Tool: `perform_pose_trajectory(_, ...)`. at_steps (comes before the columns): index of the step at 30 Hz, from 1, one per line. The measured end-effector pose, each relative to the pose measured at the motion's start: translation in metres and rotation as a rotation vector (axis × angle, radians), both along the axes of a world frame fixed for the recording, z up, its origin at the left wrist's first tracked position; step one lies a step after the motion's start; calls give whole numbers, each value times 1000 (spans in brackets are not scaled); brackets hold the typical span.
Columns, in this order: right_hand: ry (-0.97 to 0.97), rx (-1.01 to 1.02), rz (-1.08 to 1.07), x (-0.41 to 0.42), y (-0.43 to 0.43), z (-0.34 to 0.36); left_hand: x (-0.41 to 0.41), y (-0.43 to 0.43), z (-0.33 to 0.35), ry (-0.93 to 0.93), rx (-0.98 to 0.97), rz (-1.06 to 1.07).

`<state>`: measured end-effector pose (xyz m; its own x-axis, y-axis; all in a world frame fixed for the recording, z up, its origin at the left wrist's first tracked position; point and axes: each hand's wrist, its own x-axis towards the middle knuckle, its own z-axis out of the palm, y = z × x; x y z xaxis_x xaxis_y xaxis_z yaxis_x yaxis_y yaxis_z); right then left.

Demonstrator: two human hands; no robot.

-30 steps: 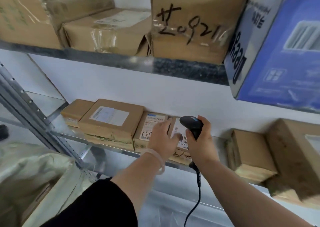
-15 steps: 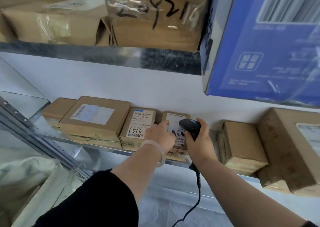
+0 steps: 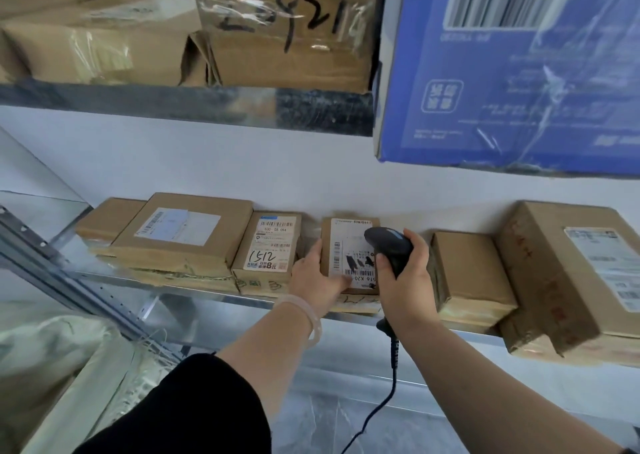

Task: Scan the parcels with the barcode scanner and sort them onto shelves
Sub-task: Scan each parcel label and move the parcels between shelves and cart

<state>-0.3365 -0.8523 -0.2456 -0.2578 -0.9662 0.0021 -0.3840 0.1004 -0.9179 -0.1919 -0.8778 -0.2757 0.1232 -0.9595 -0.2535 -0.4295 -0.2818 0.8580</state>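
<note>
My left hand seems to grip the parcel; my right hand grips the scanner, best steadied over the barcode.

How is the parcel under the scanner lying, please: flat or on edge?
Flat: the small parcel lies label-up beneath the barcode scanner, with the left hand gripping its edge.

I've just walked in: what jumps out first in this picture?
At the centre, the left hand holds a small labelled parcel on the lower shelf while the right hand grips a black barcode scanner over its label. A big blue box fills the upper right.
</note>
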Motion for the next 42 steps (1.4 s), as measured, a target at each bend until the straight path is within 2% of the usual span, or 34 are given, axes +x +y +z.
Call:
perform_pose_trajectory(7,-22,-167,-17,8,22,28,7,19,25,267,-107,-64)
perform_pose_trajectory(15,2,-318,49,46,48,55,46,47,47,400,-283,-22)
perform_pose_trajectory(24,-10,-354,305,111,65,65,129,82,65,299,-401,60)
perform_pose_trajectory(30,22,-371,444,148,74,70,184,107,67,271,-326,154)
perform_pose_trajectory(34,114,-363,557,164,76,77,218,125,71,194,-298,152)
perform_pose_trajectory(38,260,-303,800,178,74,89,245,142,66,163,-260,195)
perform_pose_trajectory(42,423,-330,976,197,74,101,263,160,63,119,-243,229)
